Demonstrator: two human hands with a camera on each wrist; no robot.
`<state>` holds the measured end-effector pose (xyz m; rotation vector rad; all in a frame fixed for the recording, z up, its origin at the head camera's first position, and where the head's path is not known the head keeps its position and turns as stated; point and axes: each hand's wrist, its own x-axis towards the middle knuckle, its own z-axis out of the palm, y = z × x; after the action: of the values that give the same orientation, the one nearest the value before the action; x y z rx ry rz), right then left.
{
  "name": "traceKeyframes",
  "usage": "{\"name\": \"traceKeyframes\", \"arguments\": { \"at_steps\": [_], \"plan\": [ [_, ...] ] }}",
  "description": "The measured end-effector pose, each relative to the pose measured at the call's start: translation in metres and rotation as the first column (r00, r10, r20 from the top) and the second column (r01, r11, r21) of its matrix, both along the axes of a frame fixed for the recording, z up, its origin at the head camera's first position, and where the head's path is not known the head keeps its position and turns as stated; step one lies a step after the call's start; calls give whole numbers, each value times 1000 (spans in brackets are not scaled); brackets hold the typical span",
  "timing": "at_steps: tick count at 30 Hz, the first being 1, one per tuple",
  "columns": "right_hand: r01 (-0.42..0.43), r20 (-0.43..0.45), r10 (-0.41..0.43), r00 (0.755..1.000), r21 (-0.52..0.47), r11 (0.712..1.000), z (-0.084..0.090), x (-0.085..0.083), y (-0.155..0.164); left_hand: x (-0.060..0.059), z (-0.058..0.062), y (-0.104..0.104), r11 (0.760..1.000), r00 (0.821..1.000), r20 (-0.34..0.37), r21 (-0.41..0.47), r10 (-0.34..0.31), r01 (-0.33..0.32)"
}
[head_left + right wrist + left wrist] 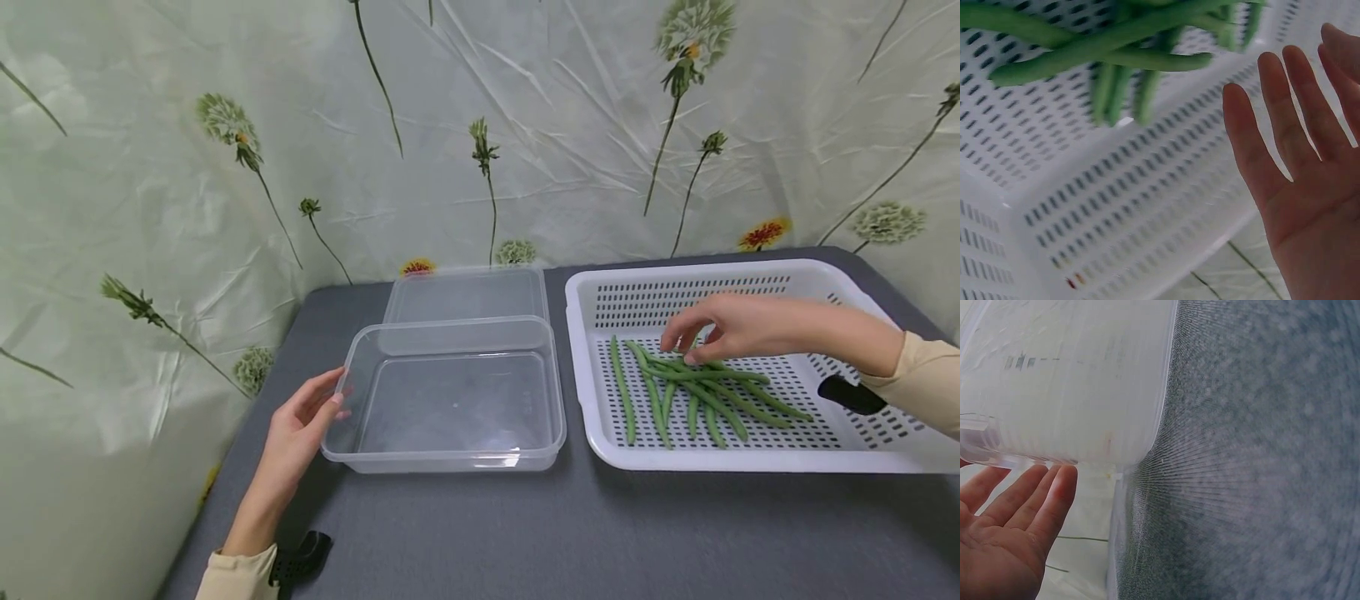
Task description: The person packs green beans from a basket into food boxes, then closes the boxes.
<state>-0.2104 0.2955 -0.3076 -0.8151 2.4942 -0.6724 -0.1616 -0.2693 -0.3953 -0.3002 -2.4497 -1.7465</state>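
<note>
Green beans [690, 392] lie in a white basket [750, 279] on a grey table [525, 533].

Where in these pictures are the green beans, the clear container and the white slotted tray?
green beans [697, 392], head view, middle of the pile
clear container [450, 329], head view, far rim
white slotted tray [750, 461], head view, bare near rim

A home setting: flowered cloth backdrop [480, 125], grey-covered table [570, 525], green beans [693, 387].

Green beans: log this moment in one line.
left hand touches clear tub | right hand open over green beans | beans in white basket
</note>
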Motion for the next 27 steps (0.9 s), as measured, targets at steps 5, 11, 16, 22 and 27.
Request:
{"name": "traceKeyframes", "arguments": {
  "at_steps": [5, 11, 16, 22, 27],
  "plan": [
    [-52, 99, 55, 994, -35, 998, -15, -10, 6, 0, -1, 0, 1000, 1000, -5, 3, -1, 1],
    [-50, 179, 62, 982, -72, 996, -28, -18, 11, 0, -2, 0, 1000, 1000, -9, -1, -3, 3],
    [-68, 191, 91, 977, -125, 990, -37, -21, 14, 0, -2, 0, 1000, 1000, -9, -14, -1, 0],
    [-106, 186, 143, 972, -196, 975, -45, -22, 18, 1, -2, 0, 1000, 1000, -4, -16, 1, -1],
    [-97, 184, 126, 975, -157, 983, -46, -20, 18, 1, -1, 0, 1000, 1000, -11, -19, -2, 2]
  ]
}}
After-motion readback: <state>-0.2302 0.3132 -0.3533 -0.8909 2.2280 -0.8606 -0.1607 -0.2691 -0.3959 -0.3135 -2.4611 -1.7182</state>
